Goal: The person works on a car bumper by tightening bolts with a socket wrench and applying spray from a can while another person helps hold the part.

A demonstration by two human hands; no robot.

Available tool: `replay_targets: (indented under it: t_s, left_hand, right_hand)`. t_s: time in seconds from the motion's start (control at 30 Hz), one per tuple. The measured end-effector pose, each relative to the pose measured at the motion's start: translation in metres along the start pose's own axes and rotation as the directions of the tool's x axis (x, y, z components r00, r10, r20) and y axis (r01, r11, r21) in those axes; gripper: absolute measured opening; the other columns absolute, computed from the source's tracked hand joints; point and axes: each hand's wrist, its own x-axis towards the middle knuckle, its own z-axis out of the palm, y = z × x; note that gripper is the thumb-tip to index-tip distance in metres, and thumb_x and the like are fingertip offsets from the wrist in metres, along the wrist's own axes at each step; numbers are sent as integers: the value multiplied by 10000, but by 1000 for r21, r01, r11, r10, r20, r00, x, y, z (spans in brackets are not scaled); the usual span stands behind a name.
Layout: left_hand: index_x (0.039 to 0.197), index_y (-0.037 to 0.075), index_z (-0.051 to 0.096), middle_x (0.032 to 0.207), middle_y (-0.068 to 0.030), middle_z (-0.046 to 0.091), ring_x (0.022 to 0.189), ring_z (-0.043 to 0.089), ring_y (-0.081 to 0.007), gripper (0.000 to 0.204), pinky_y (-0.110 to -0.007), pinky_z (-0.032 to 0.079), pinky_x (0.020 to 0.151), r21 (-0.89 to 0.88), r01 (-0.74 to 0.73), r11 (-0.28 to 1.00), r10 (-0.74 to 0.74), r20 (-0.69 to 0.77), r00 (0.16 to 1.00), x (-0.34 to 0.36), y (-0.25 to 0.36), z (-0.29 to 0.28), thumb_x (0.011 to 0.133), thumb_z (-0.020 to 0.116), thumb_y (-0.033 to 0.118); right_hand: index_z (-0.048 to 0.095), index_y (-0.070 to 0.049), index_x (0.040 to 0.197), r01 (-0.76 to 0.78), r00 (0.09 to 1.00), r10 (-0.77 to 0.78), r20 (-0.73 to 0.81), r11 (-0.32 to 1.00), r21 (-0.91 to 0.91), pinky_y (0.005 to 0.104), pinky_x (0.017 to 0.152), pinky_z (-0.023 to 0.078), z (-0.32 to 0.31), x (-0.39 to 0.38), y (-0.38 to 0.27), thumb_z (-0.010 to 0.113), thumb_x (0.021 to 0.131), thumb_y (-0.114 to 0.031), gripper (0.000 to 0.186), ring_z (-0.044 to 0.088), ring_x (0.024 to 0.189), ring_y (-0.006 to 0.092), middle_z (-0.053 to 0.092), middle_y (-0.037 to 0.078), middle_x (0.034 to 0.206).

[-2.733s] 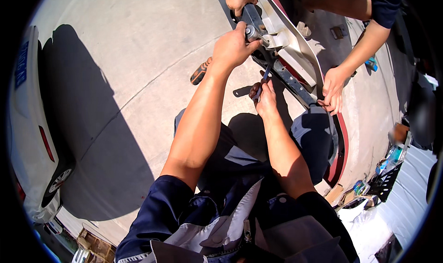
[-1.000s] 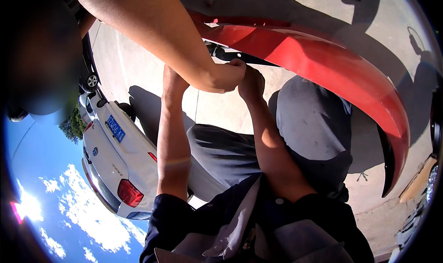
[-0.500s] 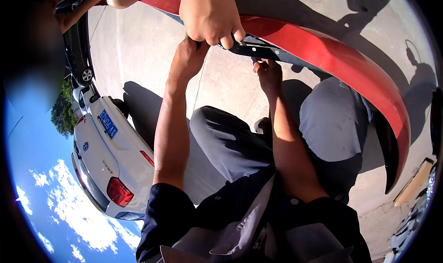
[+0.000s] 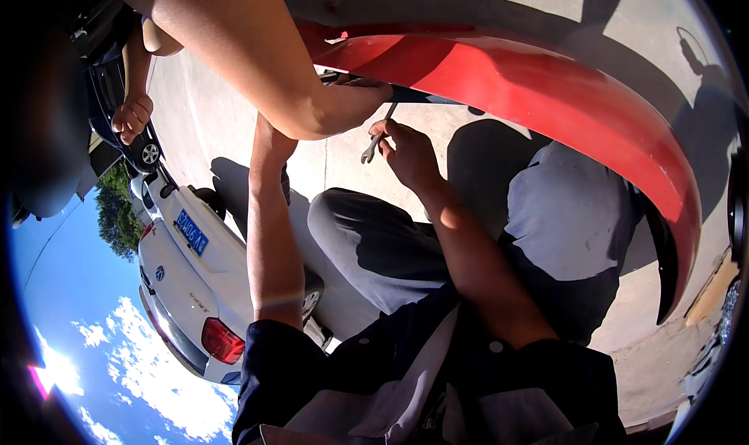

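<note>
Right hand: I see the right hand [image 4: 409,152] with its thumb and fingers closed in narrow around a metal wrench [image 4: 372,147].
Wrench: it slants in the right hand's fingers, forked end pointing down toward the concrete ground [image 4: 191,94], upper end by a dark bar [image 4: 425,96]; from here I cannot tell whether they touch.
Left hand: I get only the wrist end of the left hand [image 4: 275,138]; the rest is behind a co-worker's arm [image 4: 234,51], so I cannot tell what it holds or how wide it is.
Red panel: a long, curved red panel [image 4: 546,105] sweeps from beyond that arm to the right, past the person's right knee [image 4: 566,211]; the dark bar shows under its near edge.
Co-worker: the arm crosses from the upper left, its end near the dark bar.
Second bare hand: another hand [image 4: 133,117] hangs at the upper left, apart from the panel.
Background: a white car [image 4: 183,281] stands at the left.
</note>
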Motion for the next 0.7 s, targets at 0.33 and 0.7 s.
replay_targets:
  t_s: [0.33,0.7]
  left_hand:
    - [1333,1,545,1316,-173,615,1183,586,-257,489,-365,475,976,172,27,985,-30,14,999,3,10,-8,915,706,196]
    - [1058,45,514,681,21,474,577,388,-59,279,-245,340,509,111,214,971,-209,-48,977,15,40,6,1021,585,312]
  right_hand:
    - [577,-13,954,-430,789,567,-236,784,447,363,644,463,2,-17,20,382,1056,-274,342,594,655,251,598,129,749]
    - [548,5,958,43,909,417,-15,-56,997,356,650,453,-20,76,57,423,1033,-204,255,570,685,224,581,89,762]
